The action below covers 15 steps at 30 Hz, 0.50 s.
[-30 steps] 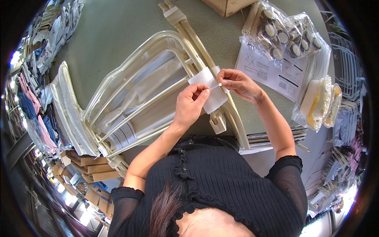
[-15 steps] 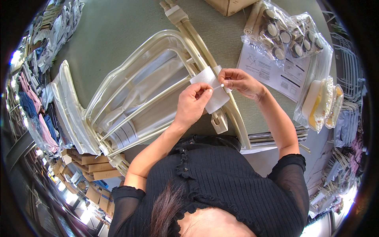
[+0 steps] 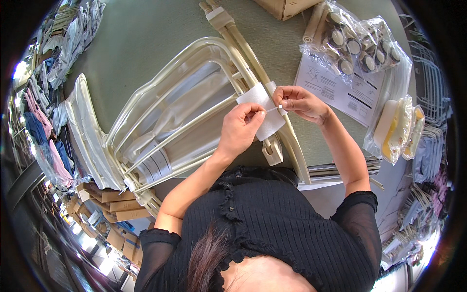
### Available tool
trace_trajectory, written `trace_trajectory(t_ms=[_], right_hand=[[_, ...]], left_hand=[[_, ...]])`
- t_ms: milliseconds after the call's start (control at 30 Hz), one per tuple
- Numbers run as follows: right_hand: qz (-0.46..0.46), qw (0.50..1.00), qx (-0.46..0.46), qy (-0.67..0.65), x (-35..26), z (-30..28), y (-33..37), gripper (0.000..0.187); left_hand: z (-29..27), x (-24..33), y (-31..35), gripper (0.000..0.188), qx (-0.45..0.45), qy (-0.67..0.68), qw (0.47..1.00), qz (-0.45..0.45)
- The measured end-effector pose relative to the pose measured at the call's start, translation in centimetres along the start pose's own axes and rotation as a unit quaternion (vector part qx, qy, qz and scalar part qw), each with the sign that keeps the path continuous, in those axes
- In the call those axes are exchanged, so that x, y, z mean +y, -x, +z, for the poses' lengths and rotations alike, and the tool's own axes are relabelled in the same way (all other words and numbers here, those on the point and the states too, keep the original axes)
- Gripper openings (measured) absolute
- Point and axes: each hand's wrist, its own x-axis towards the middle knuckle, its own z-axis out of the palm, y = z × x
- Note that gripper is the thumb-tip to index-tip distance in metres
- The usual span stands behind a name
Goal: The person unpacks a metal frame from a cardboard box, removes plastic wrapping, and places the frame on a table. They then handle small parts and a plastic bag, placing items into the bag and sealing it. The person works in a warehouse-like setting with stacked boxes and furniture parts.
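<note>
A cream tubular metal frame point(image 3: 168, 47) lies folded on the table, with clear plastic between its bars. White foam sheet point(image 3: 262, 127) wraps its tubes near my body. Across the foam runs a thin white cable tie point(image 3: 272, 110). My left hand point(image 3: 239, 127) pinches one part of it between thumb and forefinger. At the tie's small white head, my right hand point(image 3: 302, 104) is closed in a pinch. Just below the foam, a cream plastic bracket point(image 3: 272, 152) sticks out from the frame.
Bagged round-ended parts point(image 3: 352, 46) lie on a printed instruction sheet point(image 3: 335, 87) at the far right. Wrapped yellow-and-white pieces point(image 3: 393, 129) sit at the right edge. A cardboard box point(image 3: 284, 6) stands at the back. Plastic-wrapped cream tubes point(image 3: 90, 131) lie at left.
Both hands stay pinched on the cable tie and have shifted very slightly right. The tie's white head now shows more plainly at my right fingertips.
</note>
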Motion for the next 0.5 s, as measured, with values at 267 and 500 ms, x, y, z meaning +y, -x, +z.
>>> trace_trajectory(t_ms=[267,500], right_hand=[[0.02,1.0,-0.003,0.019,-0.18,-0.02,-0.23,0.017],[0.013,0.999,-0.007,0.044,-0.09,-0.03,-0.52,0.017]], left_hand=[[0.05,0.01,0.0,0.014,-0.001,0.019,1.0,-0.001],[0.31,0.53,-0.21,0.014,0.007,-0.05,0.999,0.005]])
